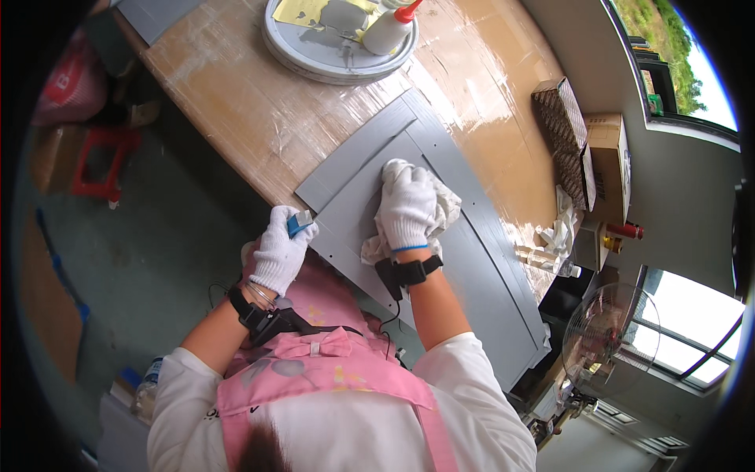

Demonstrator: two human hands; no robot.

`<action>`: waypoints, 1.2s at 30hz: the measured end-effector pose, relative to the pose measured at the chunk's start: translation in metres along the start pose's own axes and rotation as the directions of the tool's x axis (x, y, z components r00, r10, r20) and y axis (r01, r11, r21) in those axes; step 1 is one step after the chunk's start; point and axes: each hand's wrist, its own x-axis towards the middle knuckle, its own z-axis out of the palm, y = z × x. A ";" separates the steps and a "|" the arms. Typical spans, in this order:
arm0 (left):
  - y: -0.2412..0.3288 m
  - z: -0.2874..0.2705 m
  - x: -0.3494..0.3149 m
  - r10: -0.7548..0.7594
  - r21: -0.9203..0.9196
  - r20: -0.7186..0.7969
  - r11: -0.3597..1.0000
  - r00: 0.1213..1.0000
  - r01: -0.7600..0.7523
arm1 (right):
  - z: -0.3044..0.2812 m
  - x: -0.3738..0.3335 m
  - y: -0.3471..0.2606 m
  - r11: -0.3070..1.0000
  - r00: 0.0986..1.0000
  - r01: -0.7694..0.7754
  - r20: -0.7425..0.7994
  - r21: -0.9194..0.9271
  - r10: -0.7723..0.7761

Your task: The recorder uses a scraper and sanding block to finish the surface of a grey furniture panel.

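A long grey panel (472, 291) with raised borders and small dark holes lies on the table in front of me. My right hand (407, 206), in a white knitted glove, presses a crumpled white cloth (447, 211) against its recessed middle. At the panel's near left edge is my left hand (281, 250), also white-gloved. Its fingers are closed around a small blue tool with a pale flat end (300, 222); the rest of this tool is hidden in the glove, so its exact kind does not show.
Beyond the panel, a round grey lid (314, 64) carries a red-tipped white squeeze bottle (391, 28) and a yellow sheet (295, 11) with grey paste. Cardboard boxes (605, 165), crumpled white paper (560, 228) and a fan (612, 329) are at right. A red stool (102, 161) stands at left.
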 end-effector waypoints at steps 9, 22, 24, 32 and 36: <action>-0.011 0.002 0.004 0.010 -0.105 0.006 0.994 1.000 -0.009 | 0.001 0.018 0.016 0.999 0.999 -0.023 -0.027 -0.039 0.022; 0.002 0.001 -0.001 0.044 0.070 -0.021 0.997 0.999 -0.043 | -0.007 -0.010 0.030 0.952 0.986 0.058 0.134 0.301 -0.102; 0.006 -0.001 -0.001 0.042 0.113 -0.039 0.993 0.998 -0.037 | -0.053 -0.019 0.027 0.828 0.907 -0.179 0.416 0.531 -0.070; -0.005 -0.002 0.004 0.044 0.177 -0.023 0.983 0.999 -0.039 | -0.032 -0.004 0.090 0.960 0.995 -0.093 0.006 0.265 0.095; 0.000 -0.001 0.002 -0.004 0.047 0.008 0.999 1.000 0.003 | -0.002 0.012 0.056 1.000 0.999 0.008 0.032 -0.029 -0.007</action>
